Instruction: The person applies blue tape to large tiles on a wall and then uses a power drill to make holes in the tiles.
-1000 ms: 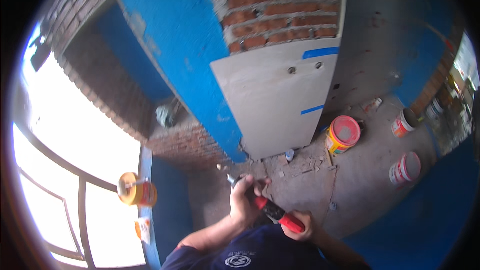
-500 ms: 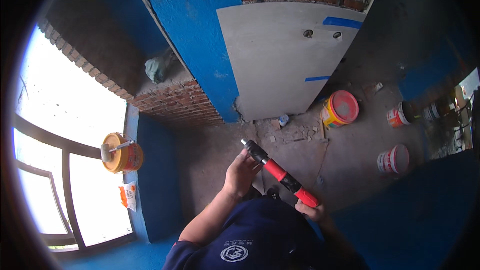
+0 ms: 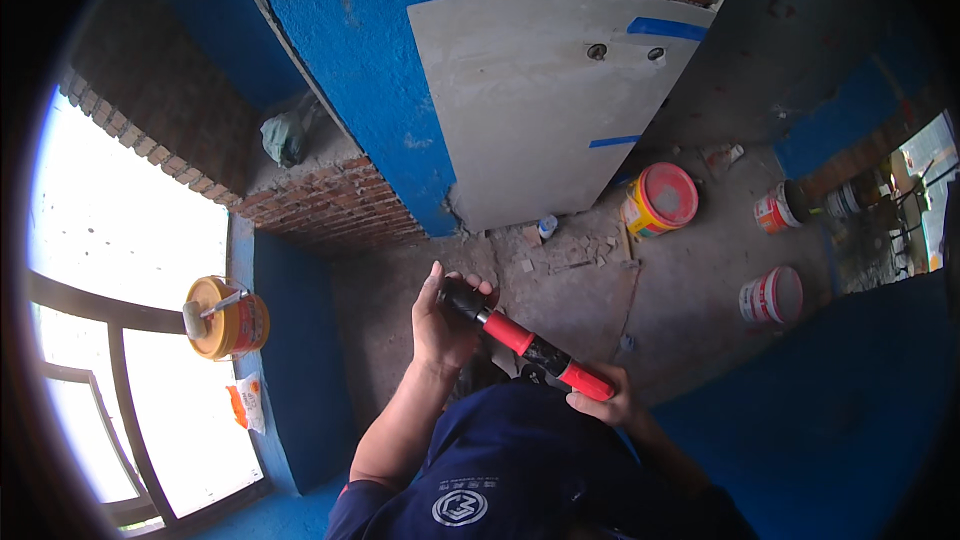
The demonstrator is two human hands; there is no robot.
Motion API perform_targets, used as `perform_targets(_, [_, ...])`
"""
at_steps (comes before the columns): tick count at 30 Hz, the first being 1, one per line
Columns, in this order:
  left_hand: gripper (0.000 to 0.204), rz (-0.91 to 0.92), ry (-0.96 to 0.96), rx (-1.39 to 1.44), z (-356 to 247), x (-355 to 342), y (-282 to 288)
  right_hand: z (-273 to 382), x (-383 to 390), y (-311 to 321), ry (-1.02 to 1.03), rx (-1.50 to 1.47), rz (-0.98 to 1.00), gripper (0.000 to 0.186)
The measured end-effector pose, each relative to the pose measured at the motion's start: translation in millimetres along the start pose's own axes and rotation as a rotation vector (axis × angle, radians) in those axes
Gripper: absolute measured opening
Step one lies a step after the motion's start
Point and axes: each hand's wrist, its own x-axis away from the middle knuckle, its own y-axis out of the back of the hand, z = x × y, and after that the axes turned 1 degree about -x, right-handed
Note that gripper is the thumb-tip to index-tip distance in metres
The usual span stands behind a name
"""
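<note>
A long red-and-black drill-like tool (image 3: 508, 331) lies slantwise across the front of my body. Its black nose end points up and to the left, and a silver ring sits behind that end. My left hand (image 3: 440, 328) is closed around the black nose, thumb on one side and fingertips showing on the other. At the red rear end, my right hand (image 3: 611, 399) grips the tool from the side and below. Much of the right hand's hold is hidden under the tool, and its underside does not show.
A pale board (image 3: 550, 110) with blue tape leans against the blue wall ahead. Near its foot stand a red-and-yellow bucket (image 3: 660, 200) and tile scraps (image 3: 590, 250). White-and-red buckets (image 3: 770, 295) stand at right. A yellow bucket (image 3: 228, 320) with a roller sits on the windowsill at left.
My left hand has closed around the tool's black nose, where its fingers were looser before. The silver tip no longer shows. The tool and both hands have shifted slightly left in the picture.
</note>
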Motion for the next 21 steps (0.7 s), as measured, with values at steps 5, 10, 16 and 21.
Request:
perform_targets(5, [0.026,0.170,0.015,0.092,-7,0,-9,2,-14,7,-0.070,-0.256,0.109,0.016])
perform_targets(10, [0.032,0.376,-0.100,0.048,-15,-8,-19,0,-31,2,-0.185,-0.774,0.188,0.015])
perform_targets(16, [0.031,0.042,-0.438,-0.342,-19,-12,-38,6,-31,10,-0.115,-0.527,0.119,0.015])
perform_targets(21, [0.024,-0.029,-0.259,-0.496,-41,-10,-22,22,-26,15,0.046,-0.260,0.042,0.014])
